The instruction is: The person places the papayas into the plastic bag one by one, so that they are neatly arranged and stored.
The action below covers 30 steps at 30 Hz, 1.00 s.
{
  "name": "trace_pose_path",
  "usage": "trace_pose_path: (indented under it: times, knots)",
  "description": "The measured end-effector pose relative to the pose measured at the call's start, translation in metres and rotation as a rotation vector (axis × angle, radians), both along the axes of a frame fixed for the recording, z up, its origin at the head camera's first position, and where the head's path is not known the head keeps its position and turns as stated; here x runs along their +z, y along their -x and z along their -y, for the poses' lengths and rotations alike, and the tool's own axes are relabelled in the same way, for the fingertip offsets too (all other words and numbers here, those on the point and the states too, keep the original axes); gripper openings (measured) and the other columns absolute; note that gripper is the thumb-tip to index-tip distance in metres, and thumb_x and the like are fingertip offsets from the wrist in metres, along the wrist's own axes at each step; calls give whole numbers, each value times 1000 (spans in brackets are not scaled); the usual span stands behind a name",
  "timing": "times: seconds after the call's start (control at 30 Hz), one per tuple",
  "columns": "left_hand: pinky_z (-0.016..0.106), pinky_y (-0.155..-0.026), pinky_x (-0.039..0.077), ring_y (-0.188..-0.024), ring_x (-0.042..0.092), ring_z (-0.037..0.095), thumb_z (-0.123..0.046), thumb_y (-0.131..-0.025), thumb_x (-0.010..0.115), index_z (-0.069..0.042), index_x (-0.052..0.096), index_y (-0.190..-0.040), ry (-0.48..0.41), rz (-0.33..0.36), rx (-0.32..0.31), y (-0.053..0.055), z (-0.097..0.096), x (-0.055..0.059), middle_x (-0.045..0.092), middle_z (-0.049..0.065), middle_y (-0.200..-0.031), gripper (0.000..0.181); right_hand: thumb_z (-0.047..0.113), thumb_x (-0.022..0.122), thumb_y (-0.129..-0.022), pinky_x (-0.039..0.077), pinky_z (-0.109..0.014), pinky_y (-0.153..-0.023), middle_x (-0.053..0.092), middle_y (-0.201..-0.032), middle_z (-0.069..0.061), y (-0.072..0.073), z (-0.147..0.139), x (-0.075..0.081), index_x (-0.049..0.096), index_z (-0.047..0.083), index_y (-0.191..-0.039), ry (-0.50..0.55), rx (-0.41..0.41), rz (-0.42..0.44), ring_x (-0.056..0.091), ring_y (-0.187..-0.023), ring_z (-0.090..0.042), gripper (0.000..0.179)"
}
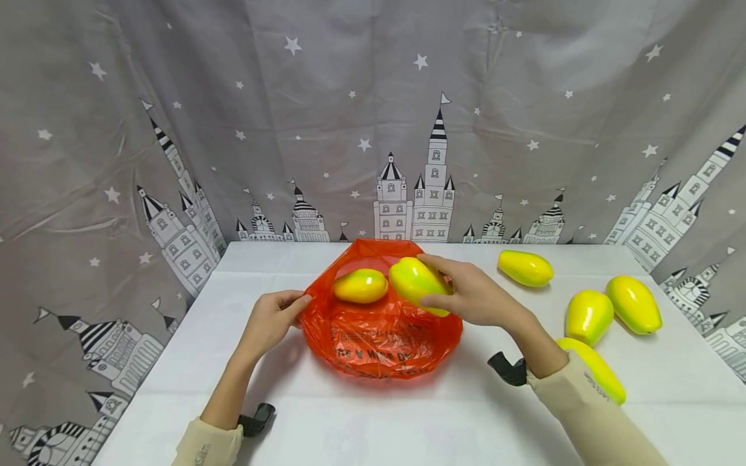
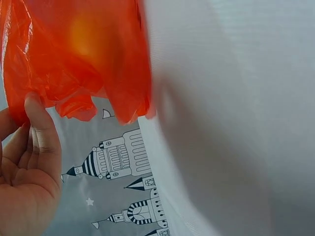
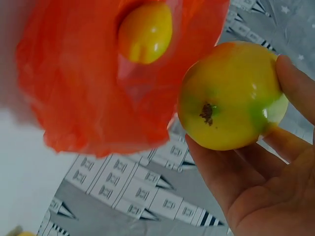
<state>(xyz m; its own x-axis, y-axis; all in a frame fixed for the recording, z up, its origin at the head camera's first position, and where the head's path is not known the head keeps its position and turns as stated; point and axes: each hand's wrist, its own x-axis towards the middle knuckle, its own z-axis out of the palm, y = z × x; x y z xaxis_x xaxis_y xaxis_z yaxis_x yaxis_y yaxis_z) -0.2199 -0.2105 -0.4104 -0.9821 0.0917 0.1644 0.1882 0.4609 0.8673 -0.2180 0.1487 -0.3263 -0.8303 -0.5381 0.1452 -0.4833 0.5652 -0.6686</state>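
A red plastic bag (image 1: 379,336) with dark printing lies mouth open in the middle of the table. My left hand (image 1: 276,317) pinches the left edge of its rim between thumb and fingers; the left wrist view shows the same red film (image 2: 54,59) in the grip. One yellow papaya-like fruit (image 1: 361,286) rests inside the bag. In my right hand (image 1: 474,294) is a second yellow-green fruit (image 1: 416,281), gripped over the bag's right side. The right wrist view shows the brown stem scar on the end of this held fruit (image 3: 231,98).
Several more yellow fruits lie to the right: one (image 1: 526,268) towards the back, a pair (image 1: 590,317) side by side, and one (image 1: 594,369) partly behind my right forearm. The white table (image 1: 361,427) ends at a grey castle-print curtain (image 1: 326,97).
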Motion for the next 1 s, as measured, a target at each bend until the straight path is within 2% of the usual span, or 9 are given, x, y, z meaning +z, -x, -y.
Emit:
trace_pose_path:
  times: [0.2,0.33,0.47,0.53,0.67,0.7,0.77,0.83,1.0]
  knots:
    - [29,-61,57,-65,66,19,-14,-99,60,10,68,-112,-6,7,8,0,0,0,72,16,-89,28,23,75,-89,51,-37,-91,60,-121,1,4,24,-3,45,19,-149,-8,65,29,54,-104,-19,66]
    - [29,-61,57,-66,66,19,-15,-99,61,9,69,-113,-3,21,21,-2,1,1,72,15,-88,29,23,76,-89,48,-39,-96,58,-130,0,11,38,-6,47,15,-148,-13,105,14,53,-110,-19,66]
    - [28,-62,57,-66,66,18,-17,-99,61,9,69,-114,-5,34,29,-3,1,1,72,15,-89,30,26,77,-87,45,-38,-99,54,-138,2,19,50,-12,51,16,-144,-33,110,27,50,-114,-17,64]
    - [28,-62,57,-65,66,18,-14,-99,61,10,68,-113,-3,36,28,-9,-3,11,72,16,-89,29,26,78,-87,46,-37,-96,55,-135,3,23,55,-14,52,17,-143,-43,114,29,51,-113,-17,63]
    - [27,-61,57,-65,65,17,-11,-99,60,12,67,-114,-6,38,26,-9,-5,13,71,17,-89,28,24,78,-87,47,-34,-91,58,-127,7,28,66,-18,55,20,-141,-38,147,1,51,-107,-14,59]
    - [27,-61,57,-64,65,17,-10,-100,59,13,67,-114,-4,38,25,-9,-5,13,71,17,-89,28,23,78,-87,47,-34,-90,59,-127,7,29,68,-19,56,20,-140,-34,162,-15,52,-107,-14,58]
    - [27,-61,57,-65,65,17,-14,-100,60,11,67,-114,-11,38,26,-2,-1,3,72,16,-90,30,22,78,-87,47,-33,-90,59,-128,8,31,73,-20,56,22,-140,-33,185,-34,52,-107,-13,57]
    - [27,-61,57,-65,66,18,-16,-100,61,9,68,-115,-14,34,23,-2,-1,1,72,16,-91,30,22,77,-88,47,-32,-89,59,-129,8,33,76,-22,56,24,-141,-39,200,-39,52,-106,-13,57]
    - [27,-62,57,-67,66,20,-17,-99,61,8,68,-114,-15,33,21,-2,-2,1,72,17,-93,30,20,76,-89,48,-31,-89,57,-133,7,36,86,-26,52,24,-144,-55,186,33,52,-107,-14,60]
